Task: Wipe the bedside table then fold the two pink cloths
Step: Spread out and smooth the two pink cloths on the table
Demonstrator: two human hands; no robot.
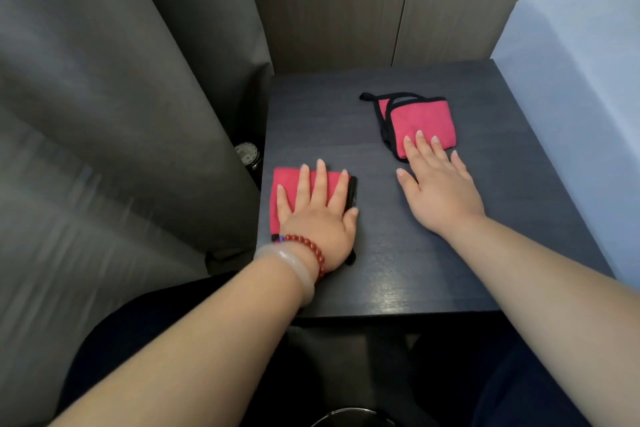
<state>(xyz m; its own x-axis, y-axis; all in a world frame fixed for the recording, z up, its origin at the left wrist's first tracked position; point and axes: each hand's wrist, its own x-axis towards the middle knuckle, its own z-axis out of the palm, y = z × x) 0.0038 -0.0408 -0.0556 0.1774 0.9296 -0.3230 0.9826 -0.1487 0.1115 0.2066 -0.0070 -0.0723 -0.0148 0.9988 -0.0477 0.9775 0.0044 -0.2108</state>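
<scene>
The dark bedside table (pixel 398 253) fills the middle of the head view. Two pink cloths with black trim lie folded on it. My left hand (pixel 318 215) lies flat, fingers spread, on the near-left cloth (pixel 289 180), covering most of it. My right hand (pixel 436 184) is also flat and spread, its fingertips resting on the near edge of the far-right cloth (pixel 420 121). That cloth's black trim loops out at its far left corner. Neither hand grips anything.
Grey curtain (pixel 121 114) hangs close on the left, with a small round metal object (pixel 246 152) in the gap beside the table. A pale blue bed (pixel 571 97) borders the table's right side. Wood panel wall stands behind. My dark-clothed legs are below the table's front edge.
</scene>
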